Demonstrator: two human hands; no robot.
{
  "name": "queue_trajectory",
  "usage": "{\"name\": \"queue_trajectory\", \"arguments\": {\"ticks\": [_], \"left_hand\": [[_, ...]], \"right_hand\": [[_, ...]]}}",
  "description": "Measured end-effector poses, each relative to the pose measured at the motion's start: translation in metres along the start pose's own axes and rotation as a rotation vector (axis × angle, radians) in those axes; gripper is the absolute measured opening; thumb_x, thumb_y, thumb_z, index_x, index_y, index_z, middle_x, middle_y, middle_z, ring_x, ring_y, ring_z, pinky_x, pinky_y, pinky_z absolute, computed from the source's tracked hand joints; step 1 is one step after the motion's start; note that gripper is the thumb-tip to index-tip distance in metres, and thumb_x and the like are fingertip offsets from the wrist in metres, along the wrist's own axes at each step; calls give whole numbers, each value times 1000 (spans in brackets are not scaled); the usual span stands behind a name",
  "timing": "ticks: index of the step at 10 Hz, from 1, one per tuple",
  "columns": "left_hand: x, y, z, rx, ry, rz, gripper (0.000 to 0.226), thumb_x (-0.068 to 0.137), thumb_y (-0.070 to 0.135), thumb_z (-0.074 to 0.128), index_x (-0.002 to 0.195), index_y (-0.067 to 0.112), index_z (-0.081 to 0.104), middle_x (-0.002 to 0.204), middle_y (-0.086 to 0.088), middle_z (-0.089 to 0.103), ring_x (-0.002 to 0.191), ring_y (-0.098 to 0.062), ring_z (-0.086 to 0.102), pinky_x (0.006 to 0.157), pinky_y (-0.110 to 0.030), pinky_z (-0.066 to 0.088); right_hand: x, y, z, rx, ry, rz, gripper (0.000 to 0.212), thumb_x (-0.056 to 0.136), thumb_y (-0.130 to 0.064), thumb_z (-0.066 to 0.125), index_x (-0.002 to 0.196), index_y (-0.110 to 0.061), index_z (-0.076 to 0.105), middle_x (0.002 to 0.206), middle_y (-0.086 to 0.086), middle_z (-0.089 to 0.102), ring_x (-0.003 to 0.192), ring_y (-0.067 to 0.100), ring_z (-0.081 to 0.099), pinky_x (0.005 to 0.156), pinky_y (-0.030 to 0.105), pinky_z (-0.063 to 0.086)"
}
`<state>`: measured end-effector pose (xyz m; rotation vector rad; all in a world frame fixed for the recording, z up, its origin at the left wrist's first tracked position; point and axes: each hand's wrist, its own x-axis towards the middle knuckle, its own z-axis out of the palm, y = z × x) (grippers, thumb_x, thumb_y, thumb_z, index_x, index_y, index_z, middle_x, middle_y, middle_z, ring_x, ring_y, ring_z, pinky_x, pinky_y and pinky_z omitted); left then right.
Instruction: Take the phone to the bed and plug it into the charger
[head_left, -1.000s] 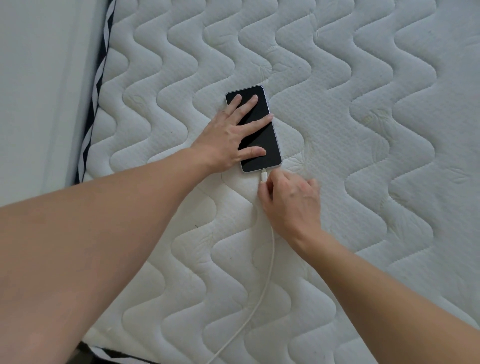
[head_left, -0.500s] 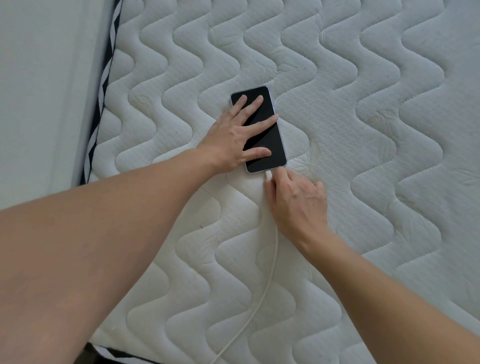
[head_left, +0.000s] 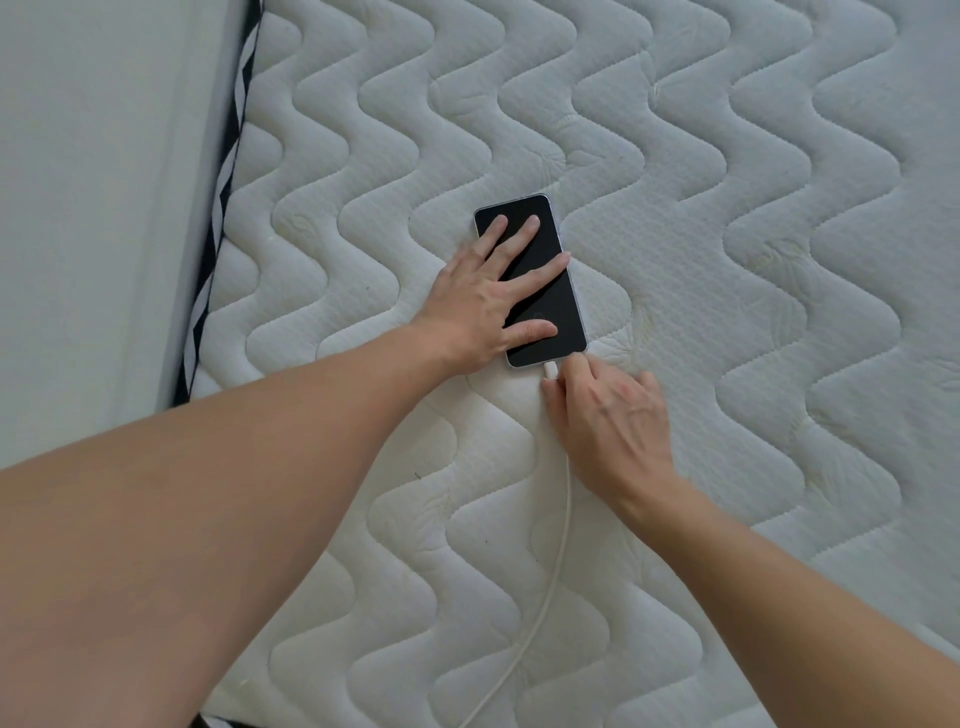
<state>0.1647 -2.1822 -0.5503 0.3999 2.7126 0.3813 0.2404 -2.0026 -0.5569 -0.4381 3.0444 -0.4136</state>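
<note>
1. Black phone (head_left: 540, 291) lies screen-up on bed (head_left: 727, 208), left hand (head_left: 483, 296) flat, fingers spread, pinning it.
2. R hand (head_left: 608, 415) pinches charger plug (head_left: 549, 370) at phone's bottom port.
3. Step: plugging in; next prob needs straight push, seating unclear.

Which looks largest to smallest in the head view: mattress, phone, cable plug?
1. Mattress, fills most of the view.
2. Phone, under the left hand.
3. Cable plug, pinched by the right hand.
</note>
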Motion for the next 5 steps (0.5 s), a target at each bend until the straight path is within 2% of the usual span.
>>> {"name": "queue_trajectory", "arguments": {"ticks": [2, 3, 4, 5], "left_hand": [[0, 2, -2, -30, 15, -9, 71, 92, 65, 47, 154, 48, 17, 170, 5, -2, 156, -24, -8, 125, -49, 10], [-4, 3, -3, -50, 18, -22, 71, 91, 64, 49, 154, 49, 19, 170, 8, 0, 156, -22, -7, 125, -47, 11], [-3, 7, -8, -29, 63, -17, 73, 91, 63, 52, 155, 46, 21, 170, 5, 4, 156, -23, -2, 124, -48, 16], [-14, 15, -8, 4, 161, -52, 78, 90, 58, 57, 157, 37, 22, 169, 1, 11, 156, -24, 8, 118, -45, 28]], "right_hand": [[-2, -2, 0, -8, 5, 5, 32, 93, -25, 56, 71, -21, 33, 61, 0, 53, 53, 23, 48, 63, 33, 25], [-3, -4, -1, 13, 5, 28, 31, 94, -26, 53, 71, -21, 33, 61, -2, 51, 53, 21, 41, 63, 33, 26], [-1, -3, -7, 21, -41, 2, 28, 97, -31, 42, 72, -20, 34, 64, 1, 54, 54, 25, 49, 62, 34, 29], [2, 0, -18, 49, -109, 15, 26, 94, -35, 42, 75, -18, 39, 73, 7, 61, 67, 32, 57, 63, 37, 37]]}}
